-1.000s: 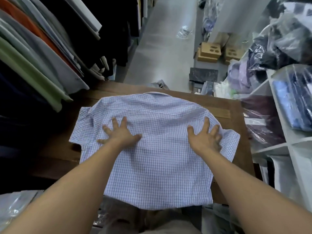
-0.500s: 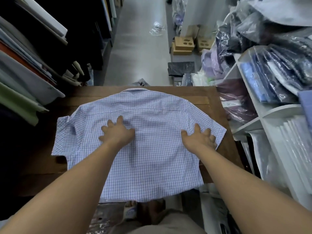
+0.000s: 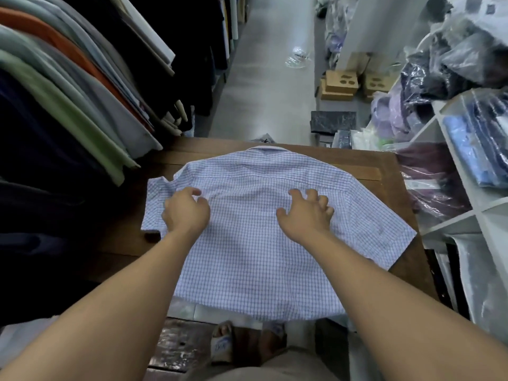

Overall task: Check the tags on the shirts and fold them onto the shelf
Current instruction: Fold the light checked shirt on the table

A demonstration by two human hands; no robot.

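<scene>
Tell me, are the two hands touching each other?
Apart. The head view shows the left hand and the right hand with a wide stretch of the checked shirt showing between them.

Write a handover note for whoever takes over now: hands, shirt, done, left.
Left hand: pinches the blue-and-white checked short-sleeved shirt near one shoulder.
Right hand: bent fingertips on the cloth; grip unclear.
Shirt: spread on the brown wooden table, collar away, hem overhanging the near edge.
Done: laid out.
Left: fold, place on the white shelf unit at right; tag check unconfirmed.
</scene>
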